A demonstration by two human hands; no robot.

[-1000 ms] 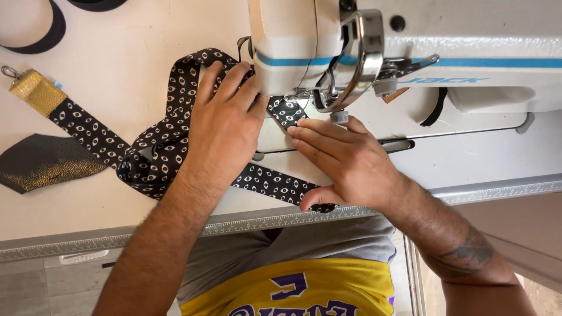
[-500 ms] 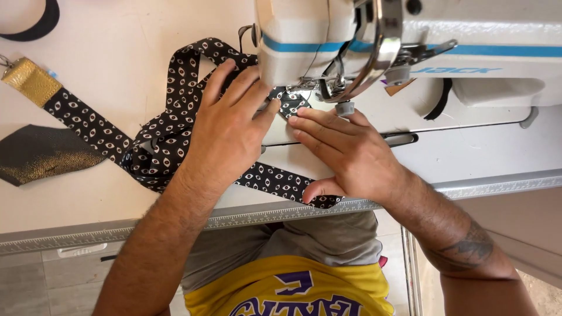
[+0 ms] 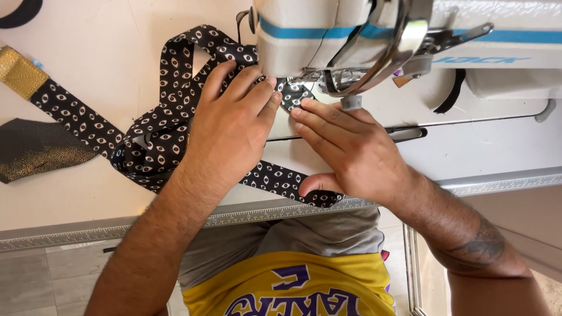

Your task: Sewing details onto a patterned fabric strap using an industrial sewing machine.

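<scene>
since the earlier frames the view has slid a little: the sewing machine head (image 3: 328, 35) now fills more of the top, and both hands sit slightly closer to its needle area, in much the same pose as before. the left hand (image 3: 231, 131) lies flat and open, palm down, pressing the black patterned fabric strip (image 3: 170, 117) to the counter (image 3: 88, 199), fingertips just short of the presser foot. the right hand (image 3: 351, 149) is also spread flat, fingers pinning the strip's end beside the foot, while its thumb curls under at the counter's near edge, touching the strip where it runs along there. the needle and foot themselves are hard to make out, hidden behind the machine head and a metal guard (image 3: 386, 58). the strip loops up behind the left hand, bunches in folds under the wrist, and runs off left to a gold end piece (image 3: 20, 73), cut by the frame edge. a dark glittery fabric piece (image 3: 35, 149) lies at far left, also partly cut off. a black curved shape (image 3: 17, 11) shows only in part in the top left corner.
</scene>
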